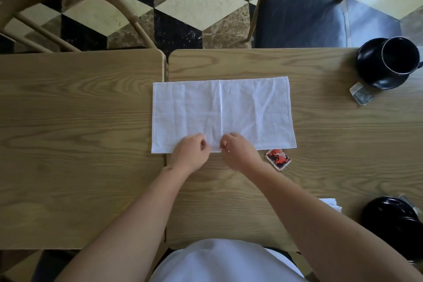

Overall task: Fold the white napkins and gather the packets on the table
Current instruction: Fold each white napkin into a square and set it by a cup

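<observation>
A white napkin [223, 112] lies flat as a wide rectangle across the seam of two wooden tables, with a crease down its middle. My left hand [191, 152] and my right hand [238, 152] sit close together at the middle of its near edge, fingers curled and pinching the cloth. A red and black packet [278, 159] rests just right of my right hand, below the napkin's near right corner. A grey and white packet [361, 95] lies at the far right, partly under a saucer. More white cloth [332, 204] peeks out behind my right forearm.
A black mug on a black saucer [389, 62] stands at the far right. Another black dish [393, 220] sits at the near right edge. The right table [332, 144] meets the left table [80, 133]. A wooden chair [68, 2] and a dark cushioned chair [299, 20] stand beyond.
</observation>
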`<state>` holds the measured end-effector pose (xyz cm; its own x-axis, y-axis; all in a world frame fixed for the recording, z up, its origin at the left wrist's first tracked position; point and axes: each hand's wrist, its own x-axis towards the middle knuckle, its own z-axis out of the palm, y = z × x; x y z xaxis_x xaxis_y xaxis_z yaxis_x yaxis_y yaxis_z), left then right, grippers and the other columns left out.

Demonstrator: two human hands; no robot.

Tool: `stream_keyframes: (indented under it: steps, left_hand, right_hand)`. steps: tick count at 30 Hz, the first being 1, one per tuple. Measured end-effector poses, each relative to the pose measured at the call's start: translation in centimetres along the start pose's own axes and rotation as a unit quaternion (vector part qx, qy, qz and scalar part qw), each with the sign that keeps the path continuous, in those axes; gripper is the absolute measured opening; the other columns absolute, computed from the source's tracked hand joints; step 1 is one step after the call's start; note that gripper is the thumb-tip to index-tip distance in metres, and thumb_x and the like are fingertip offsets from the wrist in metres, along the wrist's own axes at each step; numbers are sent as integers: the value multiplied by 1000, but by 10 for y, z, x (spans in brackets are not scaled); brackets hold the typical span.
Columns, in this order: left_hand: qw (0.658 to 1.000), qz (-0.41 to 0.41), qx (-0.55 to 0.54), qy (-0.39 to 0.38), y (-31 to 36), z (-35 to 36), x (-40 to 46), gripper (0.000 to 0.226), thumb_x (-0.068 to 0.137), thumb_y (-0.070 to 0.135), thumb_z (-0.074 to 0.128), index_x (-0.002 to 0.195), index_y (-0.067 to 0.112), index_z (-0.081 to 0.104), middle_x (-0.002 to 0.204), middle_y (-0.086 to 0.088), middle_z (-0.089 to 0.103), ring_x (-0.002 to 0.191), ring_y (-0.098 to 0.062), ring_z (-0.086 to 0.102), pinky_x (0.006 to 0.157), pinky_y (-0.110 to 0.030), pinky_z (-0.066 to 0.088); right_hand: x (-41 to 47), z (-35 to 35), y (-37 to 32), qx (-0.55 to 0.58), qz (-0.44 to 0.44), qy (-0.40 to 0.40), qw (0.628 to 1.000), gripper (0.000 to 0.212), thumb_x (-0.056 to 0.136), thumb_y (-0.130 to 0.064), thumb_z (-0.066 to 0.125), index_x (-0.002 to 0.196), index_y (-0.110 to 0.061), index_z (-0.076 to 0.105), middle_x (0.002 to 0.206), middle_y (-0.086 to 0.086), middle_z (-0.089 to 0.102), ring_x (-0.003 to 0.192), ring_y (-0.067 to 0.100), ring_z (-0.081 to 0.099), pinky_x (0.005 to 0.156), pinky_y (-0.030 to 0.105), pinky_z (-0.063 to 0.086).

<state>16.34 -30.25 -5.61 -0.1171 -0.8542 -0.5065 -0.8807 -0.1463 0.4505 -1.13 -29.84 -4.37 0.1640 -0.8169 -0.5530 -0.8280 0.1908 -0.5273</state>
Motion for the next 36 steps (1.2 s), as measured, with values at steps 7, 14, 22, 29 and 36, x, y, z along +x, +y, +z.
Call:
stream_keyframes:
  steps: [7,14,22,29,36]
  left_hand:
    - [990,-116,11,77,-61,-21,-26,34,86,42,50,60,20,44,56,5,51,50,-13,47,45,-24,31]
    - [983,-158,6,96,-56,-21,-23,35,86,38,50,58,21,40,54,5,47,49,-14,41,46,-26,24]
    - [862,-365,-351,29,17,-4,-24,26,83,22,51,58,17,49,49,2,50,45,-20,46,48,-25,33]
    - [485,-480,-727,-79,81,29,-23,27,92,20,67,98,-6,63,103,-22,70,87,-35,69,62,-38,59]
    - [459,-472,-753,-17,111,33,-5,16,87,14,74,96,5,65,78,-7,66,67,-17,62,61,-25,50]
  right_hand:
    - [-28,-36,82,-66,85,78,991,10,89,-18,54,89,-13,63,92,5,61,84,33,60,62,34,42]
    - [-29,-56,111,-65,129,83,986,10,86,-15,55,84,-13,64,84,-2,57,82,28,60,63,32,39]
    - [27,-117,82,-50,67,114,990,17,88,-16,57,102,-15,68,103,7,68,97,29,62,79,39,53]
    - [104,-157,54,-147,27,96,984,43,88,-15,59,131,-17,54,133,6,54,124,32,41,90,42,41]
    - [118,-161,49,-333,65,2,941,36,89,-47,61,115,-23,63,117,6,58,117,30,43,93,45,31]
